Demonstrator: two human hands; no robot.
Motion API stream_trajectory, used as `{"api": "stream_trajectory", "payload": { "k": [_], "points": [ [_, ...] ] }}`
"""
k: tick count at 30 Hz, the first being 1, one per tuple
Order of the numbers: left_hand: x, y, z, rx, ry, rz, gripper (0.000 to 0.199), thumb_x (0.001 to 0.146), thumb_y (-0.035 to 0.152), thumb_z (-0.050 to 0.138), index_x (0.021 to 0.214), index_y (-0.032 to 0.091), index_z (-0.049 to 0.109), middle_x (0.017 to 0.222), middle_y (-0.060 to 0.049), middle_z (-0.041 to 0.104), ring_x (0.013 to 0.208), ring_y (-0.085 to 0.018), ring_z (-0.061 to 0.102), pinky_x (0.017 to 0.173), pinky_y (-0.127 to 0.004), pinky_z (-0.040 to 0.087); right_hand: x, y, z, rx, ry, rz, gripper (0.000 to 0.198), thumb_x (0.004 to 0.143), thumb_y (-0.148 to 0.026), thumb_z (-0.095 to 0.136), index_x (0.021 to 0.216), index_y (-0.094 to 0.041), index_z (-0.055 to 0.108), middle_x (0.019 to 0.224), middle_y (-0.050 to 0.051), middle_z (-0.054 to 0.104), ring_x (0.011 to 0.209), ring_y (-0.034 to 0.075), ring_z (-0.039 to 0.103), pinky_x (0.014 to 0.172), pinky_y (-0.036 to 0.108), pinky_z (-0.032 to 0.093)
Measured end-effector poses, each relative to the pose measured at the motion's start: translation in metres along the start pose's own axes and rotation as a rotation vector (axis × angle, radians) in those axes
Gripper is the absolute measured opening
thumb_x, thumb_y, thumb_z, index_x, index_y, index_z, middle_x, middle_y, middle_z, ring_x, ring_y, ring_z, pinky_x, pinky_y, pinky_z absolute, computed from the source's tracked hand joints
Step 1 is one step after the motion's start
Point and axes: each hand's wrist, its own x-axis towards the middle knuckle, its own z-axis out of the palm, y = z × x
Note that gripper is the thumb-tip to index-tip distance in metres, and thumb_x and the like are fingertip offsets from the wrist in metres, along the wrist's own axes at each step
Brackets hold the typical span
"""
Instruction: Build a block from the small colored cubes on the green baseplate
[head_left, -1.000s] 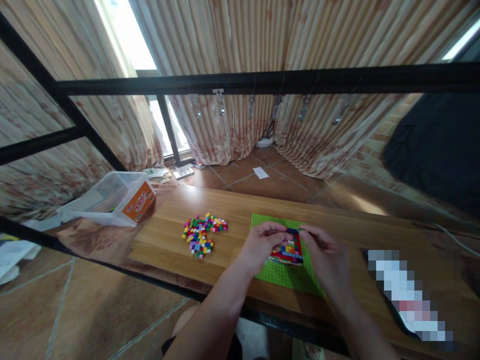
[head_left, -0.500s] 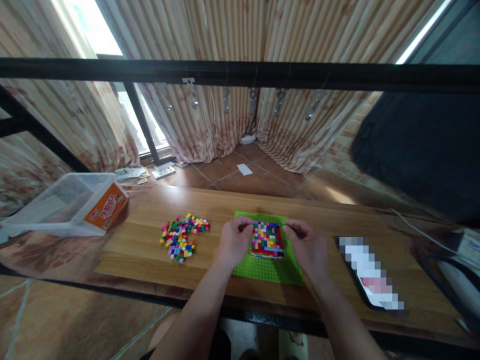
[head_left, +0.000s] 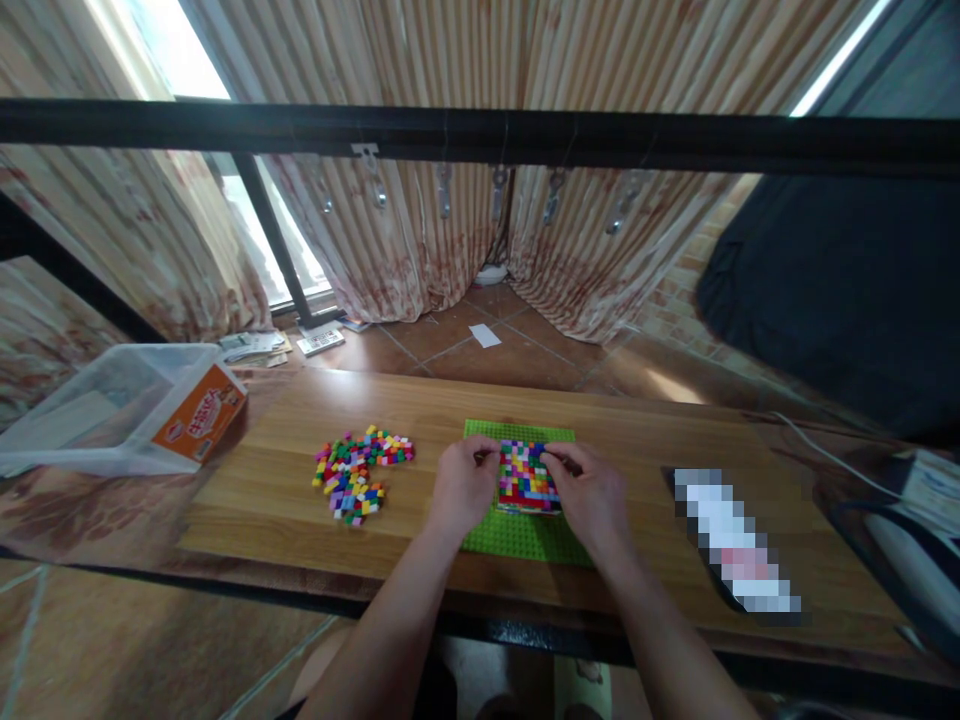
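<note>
A square block of small multicoloured building bricks sits on a green studded baseplate on the wooden board. Thumb and fingers of my left hand are closed together, their tips at the block's upper left edge. My right hand is pinched at the block's upper right, fingertips over its top by some blue bricks. Whatever either pinch contains is too small or hidden to make out. Left of the baseplate lies a loose heap of coloured bricks.
A clear plastic bin with an orange label stands at the far left. On the right a phone with a blurred screen lies on the wooden board. A black metal bar crosses beyond the board, before the curtains.
My right hand has moved left, from beside the block's right edge onto its upper right part. My left hand stays at the left edge. The view has shifted slightly.
</note>
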Motion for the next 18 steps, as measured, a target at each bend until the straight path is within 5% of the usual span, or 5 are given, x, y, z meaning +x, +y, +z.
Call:
{"api": "stream_trajectory", "payload": {
  "k": [18],
  "points": [
    [-0.0023,0.0030,-0.0021,0.054,-0.023,0.007,0.021,0.082,0.008,0.055,0.081,0.016,0.075,0.078,-0.003,0.073,0.071,-0.014,0.063,0.068,-0.023,0.047,0.0011,0.0072,0.0008,0.010,0.046,0.091,0.026,0.081,-0.041,0.059,0.087,-0.022,0.074,0.087,0.007,0.077,0.078,0.023,0.071,0.077,0.038,0.054]
  ]
}}
